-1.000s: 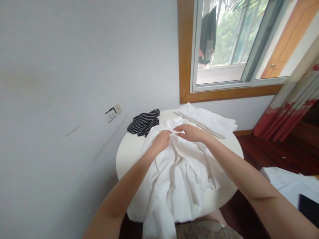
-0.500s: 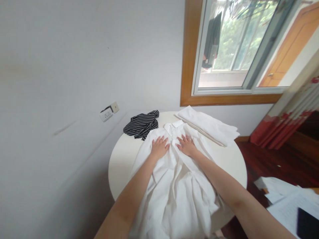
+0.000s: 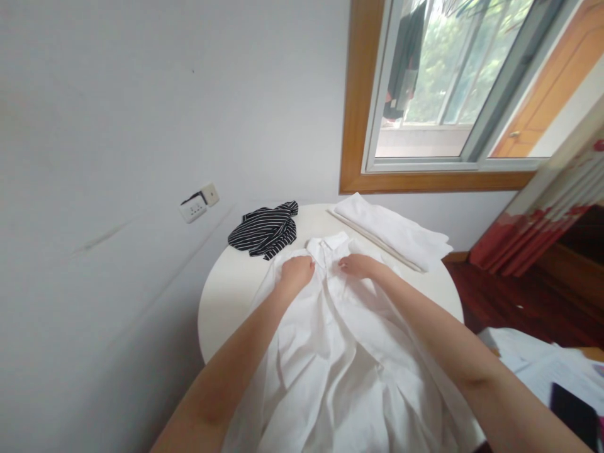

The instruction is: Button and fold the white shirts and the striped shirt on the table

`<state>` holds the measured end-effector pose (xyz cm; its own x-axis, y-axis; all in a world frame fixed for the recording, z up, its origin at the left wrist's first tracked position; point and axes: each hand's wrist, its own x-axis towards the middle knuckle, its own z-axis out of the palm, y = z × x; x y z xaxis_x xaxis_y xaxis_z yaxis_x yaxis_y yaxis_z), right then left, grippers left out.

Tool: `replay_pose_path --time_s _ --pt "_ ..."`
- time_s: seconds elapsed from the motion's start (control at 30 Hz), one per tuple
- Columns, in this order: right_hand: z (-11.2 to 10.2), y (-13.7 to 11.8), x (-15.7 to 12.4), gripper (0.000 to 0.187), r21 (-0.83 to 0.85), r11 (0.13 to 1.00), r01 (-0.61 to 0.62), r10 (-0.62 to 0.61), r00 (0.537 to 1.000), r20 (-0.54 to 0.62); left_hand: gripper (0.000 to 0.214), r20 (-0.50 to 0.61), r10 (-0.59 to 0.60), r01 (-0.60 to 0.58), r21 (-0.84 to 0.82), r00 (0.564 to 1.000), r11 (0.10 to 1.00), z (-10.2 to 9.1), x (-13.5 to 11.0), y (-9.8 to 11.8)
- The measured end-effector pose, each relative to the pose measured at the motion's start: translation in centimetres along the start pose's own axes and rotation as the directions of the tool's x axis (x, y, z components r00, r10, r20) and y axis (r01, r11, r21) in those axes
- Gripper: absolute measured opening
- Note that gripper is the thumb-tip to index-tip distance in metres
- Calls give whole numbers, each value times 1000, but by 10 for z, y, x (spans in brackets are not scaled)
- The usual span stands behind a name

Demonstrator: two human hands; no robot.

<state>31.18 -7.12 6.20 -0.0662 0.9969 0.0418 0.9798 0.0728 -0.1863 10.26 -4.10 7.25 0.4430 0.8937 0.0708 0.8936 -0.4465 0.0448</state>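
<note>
A white collared shirt (image 3: 330, 352) lies spread over a round white table (image 3: 221, 302), its collar toward the wall and its lower part hanging over the near edge. My left hand (image 3: 297, 272) is closed on the cloth at the shirt's left shoulder, just below the collar. On the other side of the collar, my right hand (image 3: 357, 265) pinches the cloth of the right shoulder. Folds run down the shirt between my forearms.
Behind my left hand lies a crumpled black-and-white striped garment (image 3: 267, 229). A folded white cloth (image 3: 391, 231) rests at the table's back right. Papers (image 3: 533, 358) and a dark phone-like object (image 3: 574, 412) are at lower right. A wall socket (image 3: 193, 207) is at left.
Both hands were flat on the shirt with fingers spread; now their fingers are closed on the cloth. The shirt's lower part has spread wider, and the collar stands out more clearly.
</note>
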Motion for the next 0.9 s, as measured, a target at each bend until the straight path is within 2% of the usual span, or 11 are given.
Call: replay_pose_path --time_s 0.07,0.13,0.2,0.3,0.43,0.73,0.9 --pt "-8 -3 19 35 12 996 -93 93 996 7 33 -191 -40 39 -9 981 999 0 20 -5" --pt "-5 -6 28 37 14 979 -204 205 974 -92 31 -354 -94 87 -34 931 996 11 33 -13" --pt "6 -6 29 39 25 952 -306 305 935 -181 33 -419 -150 133 -69 896 989 28 41 -21" --pt "27 0 26 36 61 924 -378 378 876 -299 32 -403 -176 144 -108 898 984 49 47 -32" --pt "38 17 28 37 102 908 -407 414 826 -383 32 -389 -180 139 -131 904 981 58 53 -39" --pt "39 31 33 30 143 903 -406 430 840 -332 31 -364 -196 141 -173 911 975 58 55 -40" --pt "40 37 32 26 245 869 -430 491 808 -325 27 -400 -244 153 -247 883 957 57 57 -45"
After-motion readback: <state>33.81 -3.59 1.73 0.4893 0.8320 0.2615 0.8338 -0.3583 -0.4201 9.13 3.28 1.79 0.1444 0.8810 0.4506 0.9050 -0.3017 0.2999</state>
